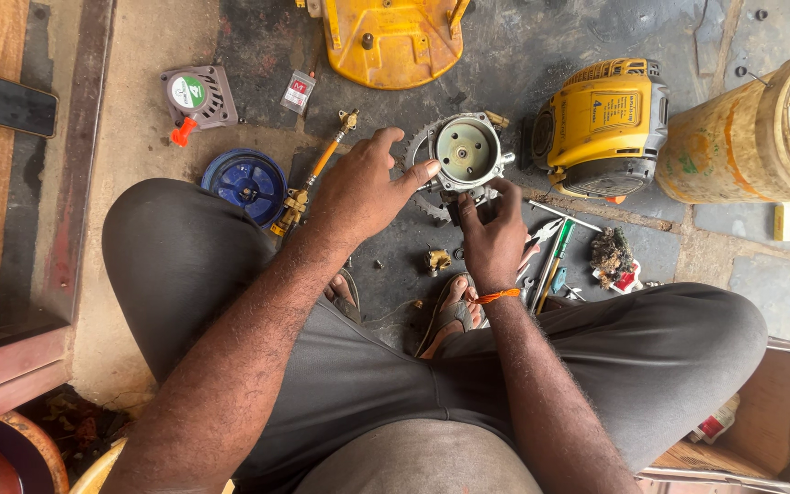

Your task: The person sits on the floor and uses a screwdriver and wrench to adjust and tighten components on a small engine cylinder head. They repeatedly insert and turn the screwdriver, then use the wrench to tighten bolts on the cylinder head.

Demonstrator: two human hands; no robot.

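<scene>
A grey metal engine part [466, 151] with a round pale face stands on the dark floor in front of me. My left hand [365, 187] rests against its left rim, fingers spread, the index tip touching the edge. My right hand [494, 236] grips its lower right side from below. A toothed metal ring [420, 155] lies partly hidden behind the part. I squat with both knees wide apart, feet in sandals under my hands.
A yellow small engine housing [603, 128] lies to the right, a yellow bucket [761, 133] beyond it. A yellow cover [390, 41] sits at the top, a blue disc [249, 183], brass-ended rod [317, 169] and grey recoil starter [197, 96] at the left. Hand tools [555, 256] lie right of my hand.
</scene>
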